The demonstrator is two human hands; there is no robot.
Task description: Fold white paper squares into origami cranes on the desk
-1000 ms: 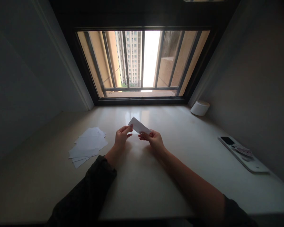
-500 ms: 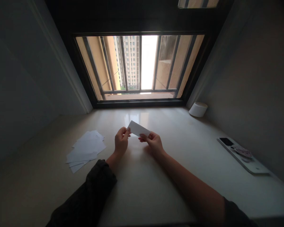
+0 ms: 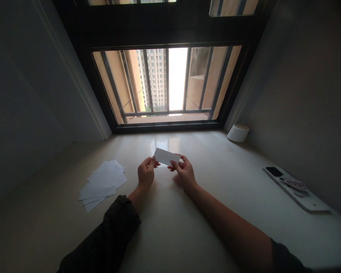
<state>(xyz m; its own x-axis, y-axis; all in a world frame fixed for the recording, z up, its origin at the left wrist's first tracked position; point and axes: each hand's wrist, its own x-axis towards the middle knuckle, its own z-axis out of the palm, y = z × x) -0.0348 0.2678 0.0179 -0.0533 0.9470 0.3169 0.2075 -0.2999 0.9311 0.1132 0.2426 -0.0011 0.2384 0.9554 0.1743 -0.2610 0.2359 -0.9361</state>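
Note:
A small white rectangle of paper [image 3: 166,156] is held up above the pale sill, slanting slightly down to the right. My left hand [image 3: 146,170] pinches its left end between thumb and fingers. At the right end my right hand [image 3: 185,172] grips it, thumb on the near face and fingers partly hidden behind. To the left of my left hand lies a loose, fanned pile of white paper sheets [image 3: 104,182], apart from both hands.
The pale sill [image 3: 165,227] runs up to a dark-framed barred window [image 3: 167,128]. A white roll-shaped object [image 3: 238,133] stands at the back right corner. Along the right wall lies a phone [image 3: 309,201] with a round attachment on its back.
The paper has turned a little toward level, and my right fingers have shifted at its right end. The camera view has tilted slightly upward.

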